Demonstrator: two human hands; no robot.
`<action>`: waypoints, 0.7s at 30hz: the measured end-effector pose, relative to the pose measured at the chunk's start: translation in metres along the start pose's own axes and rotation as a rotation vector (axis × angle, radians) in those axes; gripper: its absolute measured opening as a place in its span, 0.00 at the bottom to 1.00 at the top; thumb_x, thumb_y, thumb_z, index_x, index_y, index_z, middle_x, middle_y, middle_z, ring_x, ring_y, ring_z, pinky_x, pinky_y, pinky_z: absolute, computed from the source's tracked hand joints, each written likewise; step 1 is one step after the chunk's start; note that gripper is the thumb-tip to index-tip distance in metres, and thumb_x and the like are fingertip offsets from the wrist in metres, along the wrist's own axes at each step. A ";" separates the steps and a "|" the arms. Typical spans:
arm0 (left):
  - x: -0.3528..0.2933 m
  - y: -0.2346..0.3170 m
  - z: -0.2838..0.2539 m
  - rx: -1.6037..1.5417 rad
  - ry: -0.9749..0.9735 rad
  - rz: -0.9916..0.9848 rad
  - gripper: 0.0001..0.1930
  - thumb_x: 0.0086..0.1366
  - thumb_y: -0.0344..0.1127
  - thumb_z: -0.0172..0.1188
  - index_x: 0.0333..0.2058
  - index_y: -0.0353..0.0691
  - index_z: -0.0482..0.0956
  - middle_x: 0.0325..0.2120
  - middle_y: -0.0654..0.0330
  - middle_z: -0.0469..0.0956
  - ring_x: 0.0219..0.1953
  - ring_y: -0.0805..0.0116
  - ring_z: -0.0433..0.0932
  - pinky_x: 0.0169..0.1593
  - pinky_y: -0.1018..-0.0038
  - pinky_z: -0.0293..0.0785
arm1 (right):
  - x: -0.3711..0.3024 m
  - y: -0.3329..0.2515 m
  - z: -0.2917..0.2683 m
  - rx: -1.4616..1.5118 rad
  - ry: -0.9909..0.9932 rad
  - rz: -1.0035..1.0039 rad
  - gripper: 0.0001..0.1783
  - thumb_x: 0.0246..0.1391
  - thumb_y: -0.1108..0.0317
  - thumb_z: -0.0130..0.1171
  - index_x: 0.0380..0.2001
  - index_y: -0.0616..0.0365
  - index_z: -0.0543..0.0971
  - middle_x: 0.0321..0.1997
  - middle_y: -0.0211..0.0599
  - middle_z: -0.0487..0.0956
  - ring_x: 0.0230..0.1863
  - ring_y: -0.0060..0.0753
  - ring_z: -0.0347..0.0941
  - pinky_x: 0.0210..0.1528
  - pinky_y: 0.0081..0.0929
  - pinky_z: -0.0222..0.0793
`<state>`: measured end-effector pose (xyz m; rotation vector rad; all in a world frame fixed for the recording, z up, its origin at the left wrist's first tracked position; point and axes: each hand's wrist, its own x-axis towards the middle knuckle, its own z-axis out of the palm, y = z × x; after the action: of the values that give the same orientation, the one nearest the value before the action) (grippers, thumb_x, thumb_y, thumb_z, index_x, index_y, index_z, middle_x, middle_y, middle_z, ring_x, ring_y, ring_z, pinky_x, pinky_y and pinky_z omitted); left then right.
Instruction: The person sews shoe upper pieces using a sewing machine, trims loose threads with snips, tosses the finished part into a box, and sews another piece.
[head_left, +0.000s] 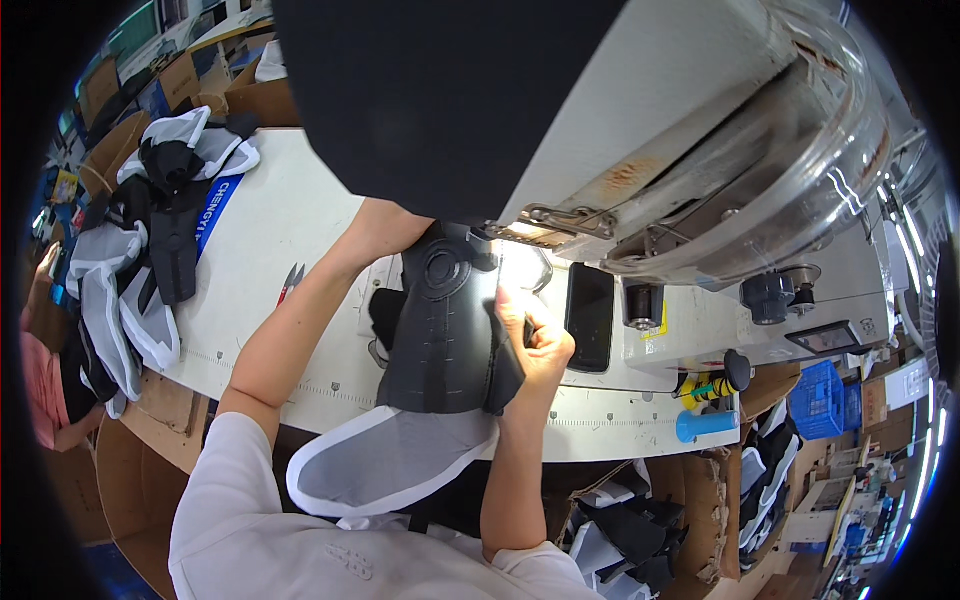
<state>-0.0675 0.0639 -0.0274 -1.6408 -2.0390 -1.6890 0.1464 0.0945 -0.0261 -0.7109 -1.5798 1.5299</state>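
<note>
A black fabric piece with a raised round ring and small pale line marks lies on the white sewing table, under the lit needle area of a sewing machine. From its near end a grey panel with a white border hangs over the table's front edge. My right hand pinches the right edge of the black piece, thumb on top, just in front of the needle area. My left hand reaches to the piece's far left side; its fingers are hidden behind the machine's dark head.
Red-handled snips lie left of my left forearm. A dark phone, a screwdriver and a blue cylinder are to the right. Similar pieces pile at the left; more fill a cardboard box below. Another person's arm shows far left.
</note>
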 end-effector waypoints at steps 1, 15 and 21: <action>-0.002 -0.002 -0.001 0.024 0.031 0.052 0.11 0.59 0.29 0.57 0.39 0.30 0.78 0.37 0.51 0.80 0.40 0.60 0.78 0.45 0.68 0.73 | -0.002 -0.005 -0.004 -0.037 -0.055 0.041 0.12 0.61 0.65 0.58 0.33 0.67 0.79 0.22 0.22 0.69 0.26 0.13 0.60 0.28 0.16 0.54; -0.175 -0.015 -0.099 0.824 0.100 -0.242 0.14 0.61 0.30 0.58 0.46 0.35 0.76 0.40 0.55 0.74 0.41 0.59 0.73 0.46 0.69 0.69 | -0.061 0.024 0.015 -1.022 -0.510 -0.900 0.07 0.38 0.73 0.57 0.20 0.54 0.68 0.24 0.32 0.61 0.26 0.29 0.62 0.30 0.27 0.56; -0.223 0.006 -0.111 0.413 0.142 -0.486 0.15 0.66 0.21 0.44 0.49 0.35 0.73 0.37 0.56 0.76 0.30 0.67 0.71 0.39 0.74 0.69 | -0.081 0.039 0.031 -0.986 -0.527 -0.915 0.07 0.38 0.74 0.56 0.19 0.55 0.67 0.23 0.32 0.61 0.25 0.28 0.61 0.30 0.26 0.55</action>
<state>-0.0252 -0.1676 -0.1090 -0.9278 -2.6257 -1.2923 0.1565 0.0142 -0.0760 0.0400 -2.5694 0.1908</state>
